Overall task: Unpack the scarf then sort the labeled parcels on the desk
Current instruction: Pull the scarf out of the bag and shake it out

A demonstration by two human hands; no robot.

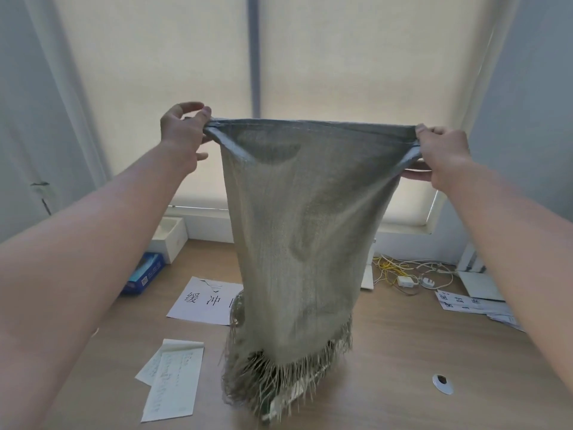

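A thin grey-green scarf [304,231] with a fringed bottom hangs stretched in front of me above the wooden desk [403,352]. My left hand [183,135] pinches its top left corner, and my right hand [440,153] grips the top right corner. The fringe brushes the desk and covers something lying under it. A white sheet with large printed characters [204,301] lies behind the scarf to the left. More labelled sheets [474,305] lie at the right.
A blue box [145,273] and an open white box [170,237] stand at the back left. Handwritten paper slips [173,380] lie at the front left. Tangled cables with a charger [406,274] sit at the back right. A small white ring-shaped object [442,383] lies at the right.
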